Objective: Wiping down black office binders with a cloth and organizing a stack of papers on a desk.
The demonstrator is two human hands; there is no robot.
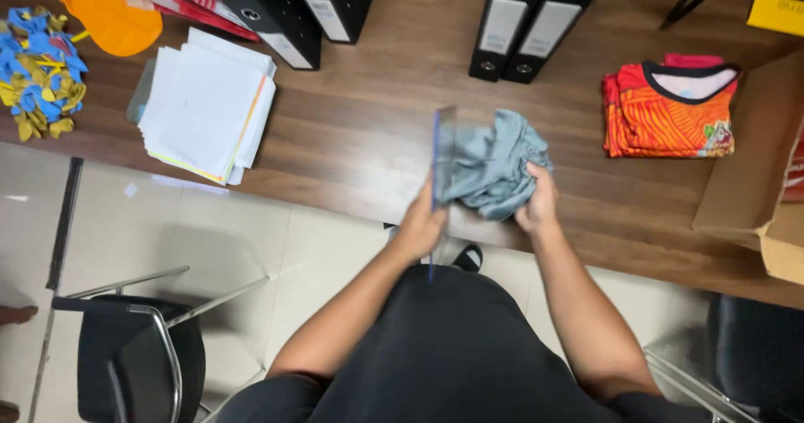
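The left hand (420, 226) grips a clear rigid sheet with a blue edge (441, 167), held upright on edge near the centre of the view, above the near edge of the brown wooden table (368, 130). The fingers are closed around the lower part of the sheet. The right hand (538, 205) is closed on a bunched grey cloth (494, 163), which presses against the right face of the sheet. The two hands are near each other, with the sheet between them.

From the sheet, surrounding items lie as follows:
- At 3 o'clock: a folded orange patterned shirt with a dark collar (670, 109), lying on a small stack of similar garments.
- Further toward 3 o'clock: an open cardboard box (754, 172) at the table's right end.
- At 12 to 1 o'clock: two black lever-arch binders (523, 25), spines facing the person.
- At 11 o'clock: two more black binders (293, 17).
- At 9 to 10 o'clock: a stack of white paper (205, 105).
- At the far 10 o'clock corner: an orange balloon-shaped piece (113, 21) and a pile of blue and yellow scraps (38, 71).

A black chair with a metal frame (138, 339) stands on the pale tiled floor at 7 o'clock.
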